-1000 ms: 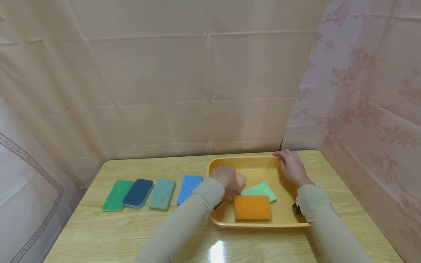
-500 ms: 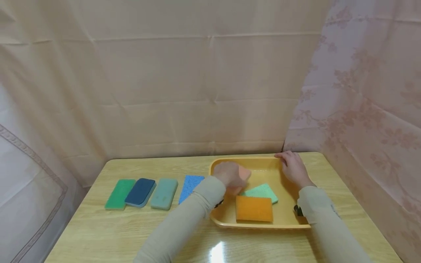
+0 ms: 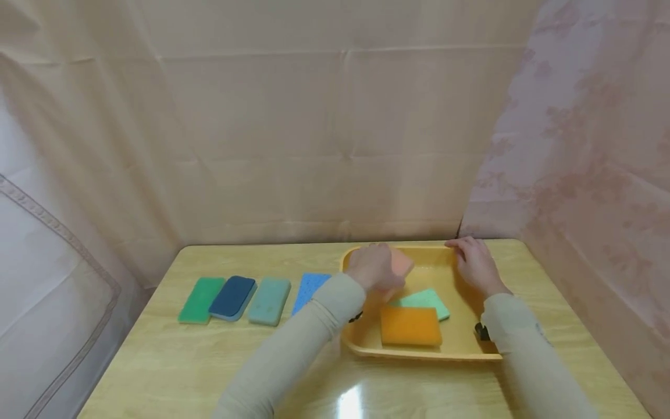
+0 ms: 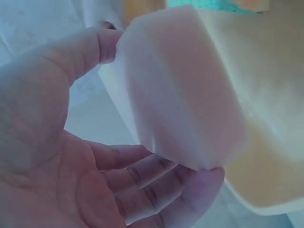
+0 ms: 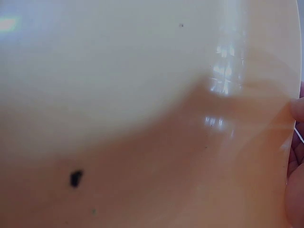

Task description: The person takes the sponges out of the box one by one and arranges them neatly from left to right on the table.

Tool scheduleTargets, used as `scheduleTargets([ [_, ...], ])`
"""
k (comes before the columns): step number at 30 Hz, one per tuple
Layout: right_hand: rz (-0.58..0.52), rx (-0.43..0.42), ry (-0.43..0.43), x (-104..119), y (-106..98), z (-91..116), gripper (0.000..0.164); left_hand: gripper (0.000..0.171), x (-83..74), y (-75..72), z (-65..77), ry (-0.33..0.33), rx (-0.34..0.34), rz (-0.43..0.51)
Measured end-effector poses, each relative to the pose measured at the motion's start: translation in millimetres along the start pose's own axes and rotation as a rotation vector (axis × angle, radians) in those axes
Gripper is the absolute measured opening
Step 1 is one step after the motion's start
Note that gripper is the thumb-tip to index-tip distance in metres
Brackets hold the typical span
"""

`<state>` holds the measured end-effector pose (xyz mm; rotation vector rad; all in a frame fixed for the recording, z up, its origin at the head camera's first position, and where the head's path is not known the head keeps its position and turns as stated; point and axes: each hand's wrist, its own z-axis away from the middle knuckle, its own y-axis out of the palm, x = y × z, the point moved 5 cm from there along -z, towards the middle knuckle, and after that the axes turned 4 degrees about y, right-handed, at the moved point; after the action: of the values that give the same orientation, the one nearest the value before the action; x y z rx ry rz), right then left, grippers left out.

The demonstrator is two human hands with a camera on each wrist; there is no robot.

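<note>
A pink sponge (image 3: 402, 263) is pinched between the thumb and fingertips of my left hand (image 3: 373, 269), over the left part of a yellow tray (image 3: 424, 353). The left wrist view shows this sponge (image 4: 190, 90) tilted, thumb at one end and fingers at the other. Inside the tray, an orange sponge (image 3: 410, 326) lies near the front wall, with a mint-green sponge (image 3: 426, 299) just behind it, partly covered. My right hand (image 3: 477, 267) grips the tray's rim at the far right corner; in the right wrist view its thumb (image 5: 298, 110) lies over the rim.
Left of the tray, a row of sponges lies on the wooden table (image 3: 173, 372): green (image 3: 202, 299), dark blue (image 3: 232, 297), pale green (image 3: 269, 301) and speckled blue (image 3: 312, 288), the last partly behind my left sleeve (image 3: 293, 349). Curtains (image 3: 262, 145) hang behind the table.
My left hand has moved up and to the right with the pink sponge, which now shows more clearly above the tray. The right hand stays on the rim. The head view has shifted slightly.
</note>
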<state>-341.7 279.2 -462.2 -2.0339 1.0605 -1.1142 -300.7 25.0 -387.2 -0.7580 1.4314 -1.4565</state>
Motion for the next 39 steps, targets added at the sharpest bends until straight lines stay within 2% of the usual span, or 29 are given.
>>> scheduleTargets([
  [5,0.015,0.007,0.004,-3,-5,-2,0.023,0.078,-5.9,-14.0,3.1,0.036,-0.037,-0.018],
  [21,0.012,0.003,-0.006,-8,-2,3,0.022,0.070,9.2,-42.8,21.8,0.053,-0.157,0.109],
  [28,0.010,0.003,-0.003,-11,5,2,0.022,0.074,21.6,-47.4,32.3,0.044,-0.205,0.165],
  [32,0.010,0.009,0.013,-12,7,1,0.022,0.067,28.8,-48.1,39.0,0.065,-0.243,0.188],
  [39,0.015,0.024,0.031,-11,5,2,0.024,0.069,44.7,-51.4,52.1,0.077,-0.311,0.233],
])
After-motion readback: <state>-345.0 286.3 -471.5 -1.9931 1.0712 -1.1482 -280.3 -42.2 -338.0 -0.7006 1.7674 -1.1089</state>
